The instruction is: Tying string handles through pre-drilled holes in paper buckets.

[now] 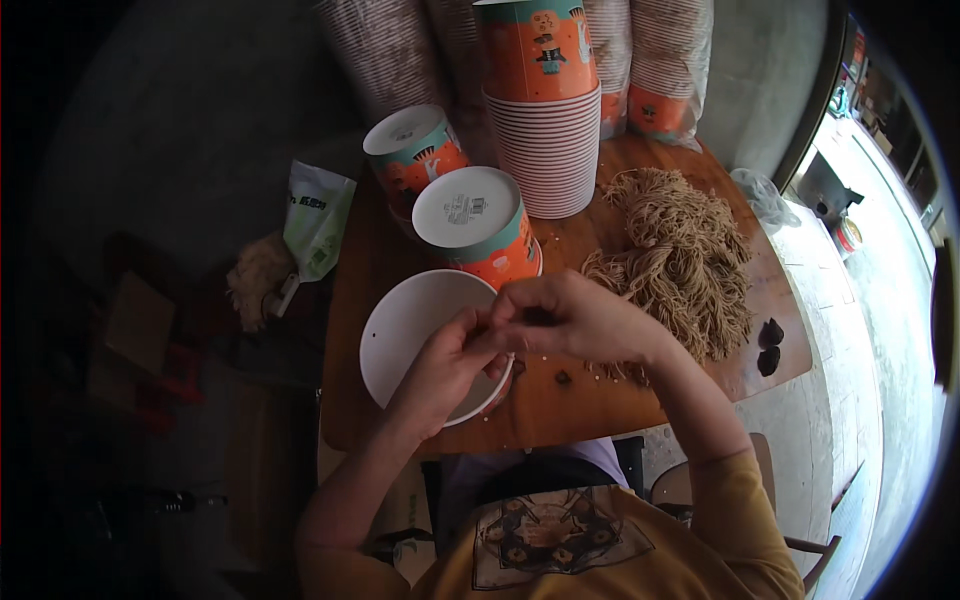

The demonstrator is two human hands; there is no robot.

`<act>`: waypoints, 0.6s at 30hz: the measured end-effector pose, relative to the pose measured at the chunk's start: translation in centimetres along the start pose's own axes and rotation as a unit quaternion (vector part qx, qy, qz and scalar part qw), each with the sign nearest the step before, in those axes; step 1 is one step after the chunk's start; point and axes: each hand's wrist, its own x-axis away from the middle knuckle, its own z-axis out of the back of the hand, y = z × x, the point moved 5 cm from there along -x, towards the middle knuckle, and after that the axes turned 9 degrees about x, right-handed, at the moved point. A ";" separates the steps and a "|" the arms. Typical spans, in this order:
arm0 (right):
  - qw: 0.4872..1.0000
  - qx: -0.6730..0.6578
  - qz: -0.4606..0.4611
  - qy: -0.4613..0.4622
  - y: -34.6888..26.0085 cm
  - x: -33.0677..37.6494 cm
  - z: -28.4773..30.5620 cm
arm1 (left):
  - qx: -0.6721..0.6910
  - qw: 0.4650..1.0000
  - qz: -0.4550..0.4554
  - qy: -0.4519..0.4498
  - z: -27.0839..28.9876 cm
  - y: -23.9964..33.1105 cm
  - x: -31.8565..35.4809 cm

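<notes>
A white-lined paper bucket [405,318] sits with its mouth up at the table's near side, a small dark hole showing in its wall. Over its right rim my left hand [455,365] and my right hand [565,318] meet, the fingers of both pinched together. Whatever lies between them is too small or hidden to make out. Just right of my right hand is a heap of tan strings [690,260]. Beyond the open bucket, an orange and teal paper bucket [468,215] stands upside down, its white base up.
Another upturned bucket [408,135] and a tall stack of nested buckets [545,150] stand farther back on the wooden table [600,410]. Bagged bucket stacks [665,70] line the wall. Two dark pieces [770,347] lie at the right edge. A green-white bag [315,220] is left of the table.
</notes>
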 end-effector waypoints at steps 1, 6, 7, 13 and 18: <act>1.000 0.023 -0.009 -0.007 0.3 -0.6 0.4 | 0.011 1.000 -0.003 -0.006 -0.3 0.1 0.2; 0.999 0.024 0.037 -0.010 1.5 -2.6 1.3 | 0.038 0.998 0.018 -0.037 -1.4 0.2 0.3; 0.999 0.014 0.031 -0.019 1.8 -2.6 1.3 | 0.045 0.998 0.030 -0.033 -1.5 0.0 0.2; 0.998 0.000 0.035 0.044 3.2 -1.4 1.1 | 0.025 0.998 0.034 -0.037 -1.4 -0.6 -0.4; 0.990 -0.109 0.015 0.087 3.6 0.2 0.6 | 0.028 0.997 0.035 -0.055 -2.0 -0.6 -0.6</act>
